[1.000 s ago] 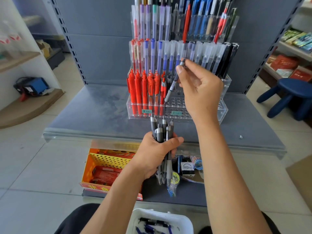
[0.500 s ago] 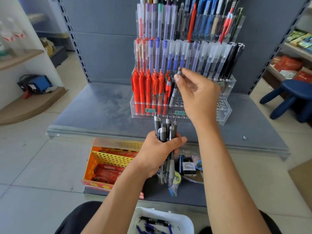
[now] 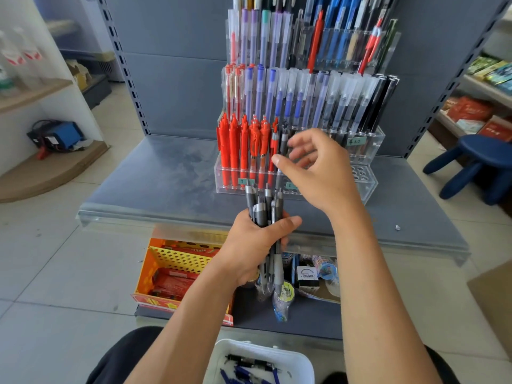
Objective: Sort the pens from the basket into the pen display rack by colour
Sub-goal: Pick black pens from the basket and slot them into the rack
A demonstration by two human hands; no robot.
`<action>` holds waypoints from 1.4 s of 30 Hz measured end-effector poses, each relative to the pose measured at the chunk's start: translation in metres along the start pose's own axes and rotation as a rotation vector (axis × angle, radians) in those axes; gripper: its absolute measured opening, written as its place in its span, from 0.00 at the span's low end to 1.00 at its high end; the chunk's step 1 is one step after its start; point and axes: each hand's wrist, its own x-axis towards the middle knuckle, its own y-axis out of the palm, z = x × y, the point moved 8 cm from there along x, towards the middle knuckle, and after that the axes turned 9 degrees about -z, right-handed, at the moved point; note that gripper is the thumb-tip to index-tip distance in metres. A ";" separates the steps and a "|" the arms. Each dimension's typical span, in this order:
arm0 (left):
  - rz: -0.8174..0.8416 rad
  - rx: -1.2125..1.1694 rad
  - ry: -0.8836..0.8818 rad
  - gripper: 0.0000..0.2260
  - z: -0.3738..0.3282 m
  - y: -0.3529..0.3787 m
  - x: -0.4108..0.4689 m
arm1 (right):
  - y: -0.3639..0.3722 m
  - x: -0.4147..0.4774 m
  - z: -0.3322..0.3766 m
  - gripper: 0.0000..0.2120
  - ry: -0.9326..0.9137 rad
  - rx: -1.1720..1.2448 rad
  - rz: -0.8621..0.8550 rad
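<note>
Just right hand [image 3: 318, 167] beside rack [image 3: 365, 187]

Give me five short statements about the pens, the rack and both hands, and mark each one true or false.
1. The left hand grips a bundle of grey pens. True.
2. The right hand is clamped round a red pen. False: its fingers are spread open and hold nothing; a grey pen stands in the rack just beside them.
3. The red pens fill the left end of the display rack bottom tier. True.
4. The bottom tier's right end is packed with pens. False: empty holes show there.
5. The white basket at the bottom edge is empty. False: dark and blue pens lie in it.
</note>
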 end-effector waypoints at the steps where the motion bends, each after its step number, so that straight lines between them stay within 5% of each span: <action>1: -0.036 -0.025 0.014 0.09 -0.001 -0.003 0.001 | 0.001 -0.002 0.004 0.11 -0.003 -0.010 0.074; 5: -0.173 -0.170 0.065 0.06 -0.007 -0.015 0.004 | 0.017 -0.023 0.011 0.16 0.066 -0.006 0.488; 8: -0.215 -0.157 0.118 0.05 -0.012 -0.019 0.002 | 0.023 -0.033 0.010 0.13 0.100 -0.058 0.597; 16: -0.266 -0.140 0.206 0.12 -0.023 -0.017 -0.005 | 0.024 -0.040 0.018 0.07 0.082 -0.090 0.614; 24: -0.297 -0.071 0.228 0.07 -0.023 -0.019 -0.002 | 0.025 -0.033 0.017 0.05 0.130 0.021 0.449; 28: -0.312 -0.044 0.248 0.23 -0.022 -0.022 -0.001 | 0.020 -0.025 0.010 0.04 0.198 0.196 0.278; 33: -0.322 0.034 0.223 0.11 -0.023 -0.022 0.001 | 0.024 -0.025 0.007 0.02 0.251 0.262 0.318; 42: -0.338 0.057 0.218 0.07 -0.022 -0.024 0.002 | 0.024 -0.025 0.010 0.08 0.282 0.399 0.324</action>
